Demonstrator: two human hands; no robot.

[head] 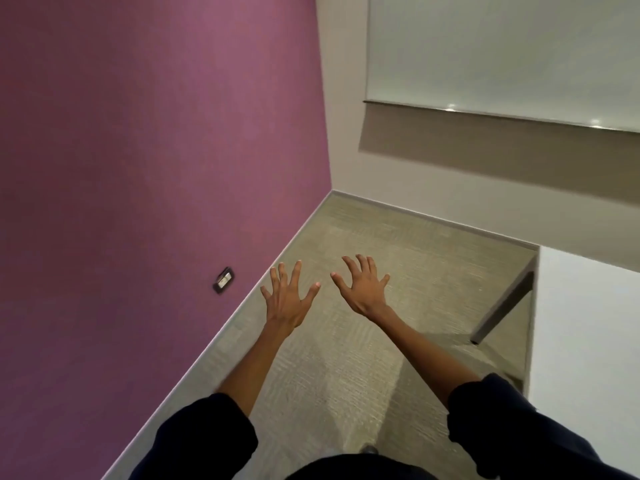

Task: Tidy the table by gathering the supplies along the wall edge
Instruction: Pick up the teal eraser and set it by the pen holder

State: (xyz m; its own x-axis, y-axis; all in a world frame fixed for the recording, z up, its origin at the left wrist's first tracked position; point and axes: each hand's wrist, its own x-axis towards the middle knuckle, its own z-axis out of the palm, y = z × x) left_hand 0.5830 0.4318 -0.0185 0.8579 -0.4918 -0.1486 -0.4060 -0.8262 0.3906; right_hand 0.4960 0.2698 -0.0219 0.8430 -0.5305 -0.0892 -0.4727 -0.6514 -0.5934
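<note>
My left hand (288, 295) and my right hand (363, 286) are stretched out in front of me over the carpet, both with fingers spread and holding nothing. The white table (585, 327) shows only as a corner at the right edge of the view, with one grey leg (504, 308) slanting down to the floor. No supplies are in sight on the visible part of the tabletop. Dark sleeves cover both forearms near the bottom of the frame.
A purple wall (156, 168) with a small black socket (224, 279) runs along the left. A beige wall with a whiteboard (502, 53) stands at the back right. Grey-green carpet (398, 237) fills the corner between them.
</note>
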